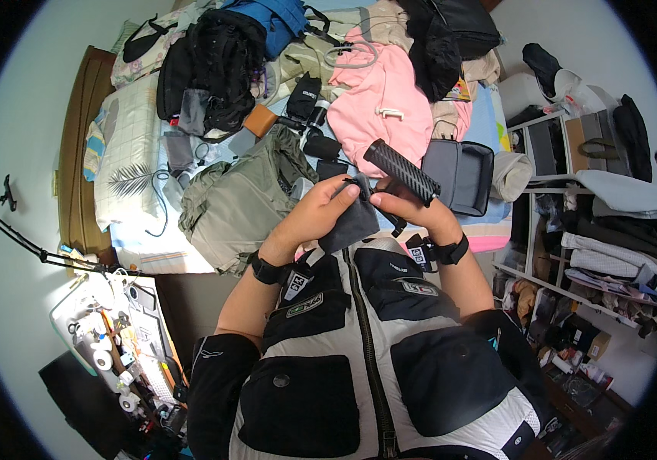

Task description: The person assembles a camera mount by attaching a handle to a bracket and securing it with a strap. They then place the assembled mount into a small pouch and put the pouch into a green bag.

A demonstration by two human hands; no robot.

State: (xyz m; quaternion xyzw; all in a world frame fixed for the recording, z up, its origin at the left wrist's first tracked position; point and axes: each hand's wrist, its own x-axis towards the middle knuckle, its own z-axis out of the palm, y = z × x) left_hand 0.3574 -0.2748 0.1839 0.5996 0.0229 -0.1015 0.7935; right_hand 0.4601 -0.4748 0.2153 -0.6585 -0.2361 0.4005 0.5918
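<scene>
In front of my chest, my two hands are close together, fingers closed. My left hand point(321, 211) pinches a small, flat, dark grey piece point(351, 228) that looks like a cloth or pouch and hangs below the fingers. My right hand point(417, 211) holds a thick black handle point(403, 170) with diagonal ribs, tilted up to the left past the thumb. A thin black part point(398, 224) sticks out beneath that hand. The thumbs nearly meet over a small dark piece whose kind I cannot make out. An olive-green garment point(244, 203) lies beside my left hand.
The bed ahead carries a black backpack point(225, 65), a pink garment point(374, 107), small black cases point(322, 146) and an open dark grey case point(459, 176). Open shelves with folded clothes point(612, 253) stand at right. A cluttered desk point(125, 345) with a lamp arm point(25, 244) is at left.
</scene>
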